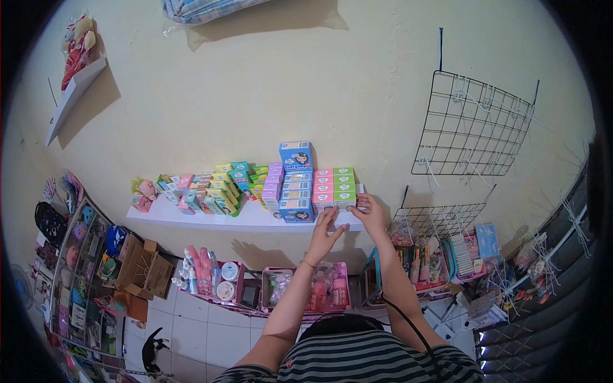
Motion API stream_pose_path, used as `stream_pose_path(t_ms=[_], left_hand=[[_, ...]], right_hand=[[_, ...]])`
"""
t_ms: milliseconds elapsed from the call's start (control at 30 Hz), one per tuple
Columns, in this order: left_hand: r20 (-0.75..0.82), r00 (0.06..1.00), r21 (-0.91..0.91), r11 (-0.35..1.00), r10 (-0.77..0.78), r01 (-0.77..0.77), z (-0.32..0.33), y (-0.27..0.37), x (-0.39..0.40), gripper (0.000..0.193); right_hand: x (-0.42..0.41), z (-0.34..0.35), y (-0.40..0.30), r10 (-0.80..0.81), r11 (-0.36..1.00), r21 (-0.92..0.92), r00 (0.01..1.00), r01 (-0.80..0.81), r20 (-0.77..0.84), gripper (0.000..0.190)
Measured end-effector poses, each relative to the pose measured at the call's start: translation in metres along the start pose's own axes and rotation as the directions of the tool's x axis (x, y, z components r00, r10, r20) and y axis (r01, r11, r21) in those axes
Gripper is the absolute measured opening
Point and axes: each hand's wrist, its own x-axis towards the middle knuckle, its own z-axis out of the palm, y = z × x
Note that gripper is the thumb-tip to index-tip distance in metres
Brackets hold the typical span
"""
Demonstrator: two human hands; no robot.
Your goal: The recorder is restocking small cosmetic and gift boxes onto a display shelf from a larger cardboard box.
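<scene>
A white wall shelf (pixel 239 224) carries rows of small product boxes and tubes. Near its right end stand a stack of pink boxes (pixel 323 187) and, against it, a stack of green boxes (pixel 344 186). My right hand (pixel 369 214) has its fingertips at the lower right side of the green stack; whether it grips a box is unclear. My left hand (pixel 326 233), fingers apart, is at the front of the pink stack's base, holding nothing visible. Blue boxes (pixel 296 210) are stacked left of the pink ones, beside purple boxes (pixel 272 186). Yellow tubes (pixel 221 191) stand farther left.
Below the shelf are a pink basket of bottles (pixel 206 275) and a basket with pink containers (pixel 337 292). Black wire grids (pixel 474 124) with white hooks hang at right. A black-and-white cat (pixel 152 352) lies on the tiles, near an open cardboard box (pixel 148 268) and display case (pixel 72 287).
</scene>
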Motion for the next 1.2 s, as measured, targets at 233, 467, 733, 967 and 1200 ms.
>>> stream_pose_path(t_ms=[233, 467, 733, 967, 1200], left_hand=[[-0.02, 1.0, -0.043, 0.999, 0.012, -0.013, -0.002, 0.002, -0.002, 0.045], [0.076, 0.992, -0.174, 0.978, -0.102, 0.114, 0.015, 0.018, 0.001, 0.036], [0.372, 0.926, -0.391, 0.894, -0.065, 0.22, 0.084, 0.029, 0.01, 0.04], [0.718, 0.696, -0.397, 0.836, 0.025, 0.38, 0.176, 0.057, -0.016, 0.042], [0.88, 0.409, -0.416, 0.806, 0.241, 0.421, 0.277, 0.115, -0.09, 0.042]], right_hand=[[-0.007, -0.005, -0.012, 0.015, 0.999, 0.029, 1.0, -0.016, 0.008, 0.046], [-0.025, -0.038, -0.024, -0.005, 0.999, 0.04, 0.996, 0.008, -0.088, 0.049], [-0.098, -0.113, -0.057, 0.096, 0.995, 0.042, 0.928, -0.087, -0.361, 0.047], [-0.206, -0.186, -0.086, 0.074, 0.984, -0.074, 0.749, -0.161, -0.658, 0.046], [-0.35, -0.227, -0.155, 0.143, 0.875, -0.147, 0.537, -0.461, -0.831, 0.047]])
